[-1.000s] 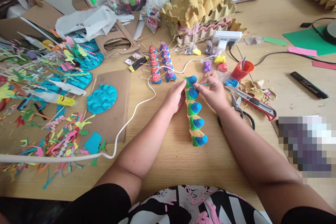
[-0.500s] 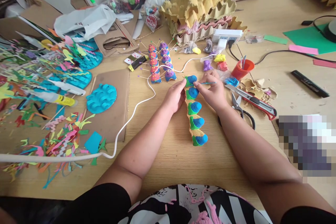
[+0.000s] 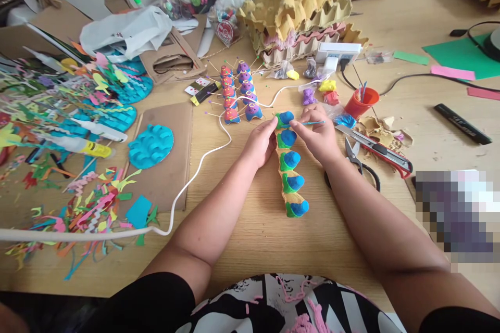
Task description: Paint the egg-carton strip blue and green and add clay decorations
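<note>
Ahead of the patterned shirt (image 3: 269, 304), the blue-and-green strip (image 3: 288, 160) points lengthwise away; the left hand (image 3: 261, 140) grips its far end, the right hand (image 3: 318, 134) (just as near, I'd say) pinches a thin blue stick (image 3: 315, 123).

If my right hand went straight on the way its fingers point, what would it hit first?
Most likely the far cup of the strip. Your right hand points left at it from close by; whether they touch is hard to tell.
</note>
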`<state>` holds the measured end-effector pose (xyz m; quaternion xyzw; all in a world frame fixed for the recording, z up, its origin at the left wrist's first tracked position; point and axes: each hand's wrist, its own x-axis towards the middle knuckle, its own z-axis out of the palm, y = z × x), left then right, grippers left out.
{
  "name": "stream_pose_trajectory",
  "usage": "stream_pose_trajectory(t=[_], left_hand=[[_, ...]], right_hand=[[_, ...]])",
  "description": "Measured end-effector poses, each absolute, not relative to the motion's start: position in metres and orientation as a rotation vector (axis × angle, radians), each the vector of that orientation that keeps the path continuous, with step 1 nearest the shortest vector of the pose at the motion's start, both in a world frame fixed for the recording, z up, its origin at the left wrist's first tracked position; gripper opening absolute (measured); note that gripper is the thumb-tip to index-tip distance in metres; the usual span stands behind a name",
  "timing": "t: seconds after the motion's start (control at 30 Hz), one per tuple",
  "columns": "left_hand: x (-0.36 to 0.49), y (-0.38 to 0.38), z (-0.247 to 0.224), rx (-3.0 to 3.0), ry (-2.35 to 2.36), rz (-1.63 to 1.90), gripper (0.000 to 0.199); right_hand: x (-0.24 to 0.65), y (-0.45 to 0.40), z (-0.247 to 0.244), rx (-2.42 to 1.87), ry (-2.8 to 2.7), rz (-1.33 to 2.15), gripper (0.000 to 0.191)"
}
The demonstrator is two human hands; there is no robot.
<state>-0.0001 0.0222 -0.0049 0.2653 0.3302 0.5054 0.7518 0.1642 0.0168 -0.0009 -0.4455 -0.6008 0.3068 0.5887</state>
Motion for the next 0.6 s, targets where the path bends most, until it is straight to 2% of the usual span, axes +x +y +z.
stream_pose_trajectory(t=[0.6], left_hand=[[-0.0006,0.0233,-0.0073,0.603,0.698,1.105,0.021]], right_hand=[[0.1662,0.0237,-0.0105,-1.035,-1.536,0.479,0.056]])
